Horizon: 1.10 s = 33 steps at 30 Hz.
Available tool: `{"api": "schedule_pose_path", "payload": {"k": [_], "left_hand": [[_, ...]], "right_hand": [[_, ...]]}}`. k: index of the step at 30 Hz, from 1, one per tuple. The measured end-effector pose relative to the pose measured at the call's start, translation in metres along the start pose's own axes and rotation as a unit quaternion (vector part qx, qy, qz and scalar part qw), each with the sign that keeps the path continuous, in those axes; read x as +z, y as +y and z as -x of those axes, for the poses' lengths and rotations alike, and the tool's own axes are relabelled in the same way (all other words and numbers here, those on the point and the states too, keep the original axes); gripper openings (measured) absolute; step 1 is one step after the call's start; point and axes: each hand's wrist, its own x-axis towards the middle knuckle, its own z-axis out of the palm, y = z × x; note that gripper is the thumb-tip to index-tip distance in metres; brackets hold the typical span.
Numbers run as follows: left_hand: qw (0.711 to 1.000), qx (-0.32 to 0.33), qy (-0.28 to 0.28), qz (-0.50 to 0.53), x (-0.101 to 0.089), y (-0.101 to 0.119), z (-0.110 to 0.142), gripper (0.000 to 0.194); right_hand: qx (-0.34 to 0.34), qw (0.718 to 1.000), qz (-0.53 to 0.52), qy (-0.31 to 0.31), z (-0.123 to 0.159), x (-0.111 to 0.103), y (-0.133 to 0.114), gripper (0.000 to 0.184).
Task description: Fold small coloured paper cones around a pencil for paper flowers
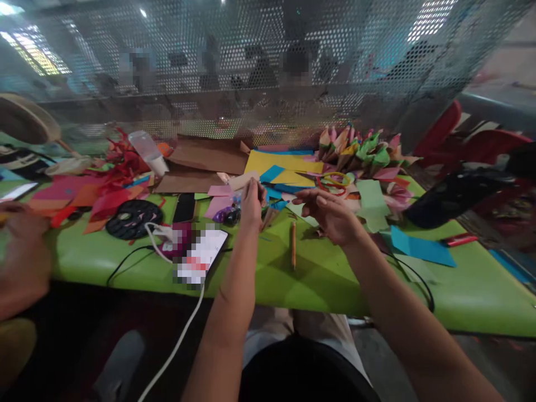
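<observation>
Much paper (272,161) lies ahead; left hand (253,201) curls, contents unclear; right hand (335,216) hangs open. Shaping seems underway, probably needing careful pinching next.

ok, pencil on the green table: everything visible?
The pencil is slim, straight and orange-brown, and looks wooden. It lies on the green table, running toward its near edge, below and between the left hand and right hand in the picture, touching neither. Which end is sharpened is too blurred to tell.

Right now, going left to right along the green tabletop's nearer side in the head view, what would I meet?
Another person's hand, round black object, lit phone, left hand, pencil, right hand, red pen-like object.
</observation>
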Motion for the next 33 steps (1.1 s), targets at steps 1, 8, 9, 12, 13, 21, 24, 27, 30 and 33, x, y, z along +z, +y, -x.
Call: {"api": "schedule_pose_path", "payload": {"k": [1,8,9,12,13,21,24,27,30,33], "left_hand": [[0.999,0.018,-0.009,-0.051,-0.002,0.0,0.001,0.04],[0.785,0.054,-0.17,-0.593,-0.025,0.003,0.037,0.012],[0.746,0.048,-0.18,-0.64,-0.028,0.003,0.042,0.015],[0.677,0.051,-0.193,-0.708,-0.033,-0.001,0.051,0.024],[0.67,0.052,-0.199,-0.713,-0.034,-0.003,0.052,0.027],[0.742,0.044,-0.168,-0.647,-0.034,-0.019,0.046,0.03],[0.767,0.053,-0.148,-0.622,-0.035,-0.02,0.046,0.023],[0.792,0.065,-0.128,-0.593,-0.037,-0.021,0.047,0.015],[0.814,0.072,-0.111,-0.565,-0.039,-0.022,0.047,0.015],[0.822,0.074,-0.11,-0.554,-0.038,-0.022,0.048,0.016]], "right_hand": [[-0.005,1.0,0.004,-0.001,0.0,0.0,-0.001,0.034],[-0.031,0.999,0.041,0.012,-0.001,-0.003,-0.007,0.035],[-0.034,0.998,0.043,0.013,-0.002,-0.005,-0.006,0.034],[-0.032,0.999,0.041,0.015,-0.004,-0.008,-0.003,0.033],[-0.029,0.999,0.039,0.017,-0.005,-0.009,-0.002,0.033],[-0.018,0.998,0.042,0.032,-0.009,-0.016,0.005,0.035],[-0.023,0.997,0.06,0.037,-0.011,-0.018,0.006,0.036],[-0.022,0.997,0.067,0.039,-0.012,-0.019,0.005,0.038],[-0.022,0.997,0.06,0.044,-0.013,-0.018,0.005,0.04],[-0.022,0.997,0.049,0.055,-0.011,-0.02,0.006,0.039]]}}
